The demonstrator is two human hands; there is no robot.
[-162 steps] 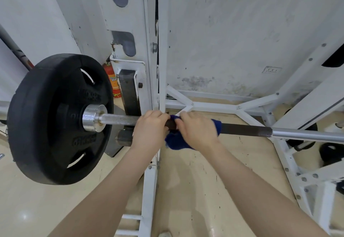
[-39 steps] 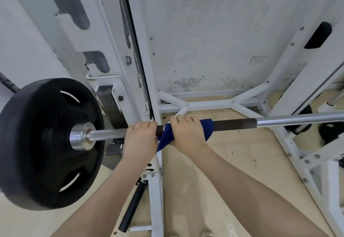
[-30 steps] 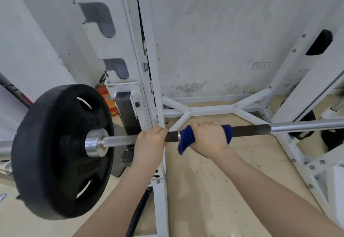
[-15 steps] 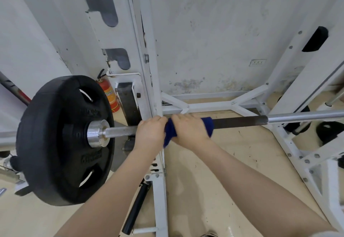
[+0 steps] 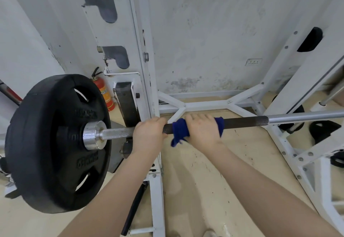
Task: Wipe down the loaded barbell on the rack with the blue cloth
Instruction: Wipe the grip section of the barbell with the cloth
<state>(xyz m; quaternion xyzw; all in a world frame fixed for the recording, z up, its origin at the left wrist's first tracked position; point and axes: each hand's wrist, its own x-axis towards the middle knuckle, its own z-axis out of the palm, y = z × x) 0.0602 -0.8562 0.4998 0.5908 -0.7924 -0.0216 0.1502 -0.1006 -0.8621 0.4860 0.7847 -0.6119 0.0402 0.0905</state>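
The barbell [image 5: 245,122] lies across the white rack [image 5: 141,54], with a black weight plate [image 5: 54,143] and a silver collar [image 5: 93,135] on its left end. My left hand [image 5: 148,136] grips the bare bar just right of the rack upright. A short gap to the right, my right hand [image 5: 202,130] grips the blue cloth [image 5: 179,130], which is wrapped round the dark knurled part of the bar. A loose end of the cloth hangs below the bar.
A red fire extinguisher [image 5: 103,93] stands on the floor behind the plate. White rack beams [image 5: 204,104] cross the floor by the wall. More black plates [image 5: 323,130] sit low at the right. The beige floor [image 5: 195,181] lies below my arms.
My right hand has slid the cloth to the right along the bar, opening a gap from my left hand. The left hand keeps its grip by the upright.
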